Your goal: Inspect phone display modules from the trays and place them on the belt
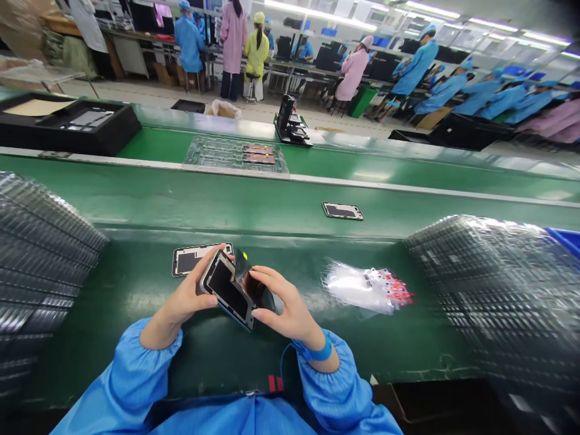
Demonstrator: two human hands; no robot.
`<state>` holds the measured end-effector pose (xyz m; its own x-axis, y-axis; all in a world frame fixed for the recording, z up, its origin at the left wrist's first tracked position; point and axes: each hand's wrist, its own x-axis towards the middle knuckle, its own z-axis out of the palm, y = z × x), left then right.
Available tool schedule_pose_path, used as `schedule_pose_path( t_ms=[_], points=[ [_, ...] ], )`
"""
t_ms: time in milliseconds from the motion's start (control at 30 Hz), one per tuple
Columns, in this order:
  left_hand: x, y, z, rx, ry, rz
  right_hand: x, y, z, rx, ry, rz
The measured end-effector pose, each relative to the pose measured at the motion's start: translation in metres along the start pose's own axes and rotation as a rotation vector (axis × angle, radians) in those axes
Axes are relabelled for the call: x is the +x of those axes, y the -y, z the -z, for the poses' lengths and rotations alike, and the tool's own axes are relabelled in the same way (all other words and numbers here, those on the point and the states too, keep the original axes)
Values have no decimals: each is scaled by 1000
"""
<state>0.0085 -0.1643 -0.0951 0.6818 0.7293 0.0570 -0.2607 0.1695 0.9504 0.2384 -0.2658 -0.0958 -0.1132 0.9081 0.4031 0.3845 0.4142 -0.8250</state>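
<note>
My left hand point(185, 296) is shut on a black smartphone screen panel point(226, 291) with a metal-edged frame, tilted up above the green bench mat point(136, 296). My right hand point(285, 302) pinches a dark glossy film point(254, 284) with a yellow tab point(238, 255) at the panel's edge. The film's lower part is partly hidden by my fingers. Just behind my left hand, a similar panel point(199, 258) lies flat on the mat and is partly covered by that hand. Another panel point(342, 211) lies farther off on the green ledge.
Stacks of clear ribbed plastic trays point(40, 254) point(493, 284) stand on both sides. A clear bag of small parts point(367, 287) lies right of my hands. Beyond is a green conveyor point(362, 160) carrying a black fixture point(290, 124). Workers in smocks sit and stand farther back.
</note>
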Motion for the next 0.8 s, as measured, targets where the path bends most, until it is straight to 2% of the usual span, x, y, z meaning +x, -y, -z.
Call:
schedule_pose_path(
  t_ms=[367, 800],
  points=[
    [-2, 12, -11, 42, -7, -3, -2, 0, -18, -194, -10, 82],
    [-2, 14, -12, -5, -20, 7, -3, -1, -23, -223, -32, 120]
  ],
)
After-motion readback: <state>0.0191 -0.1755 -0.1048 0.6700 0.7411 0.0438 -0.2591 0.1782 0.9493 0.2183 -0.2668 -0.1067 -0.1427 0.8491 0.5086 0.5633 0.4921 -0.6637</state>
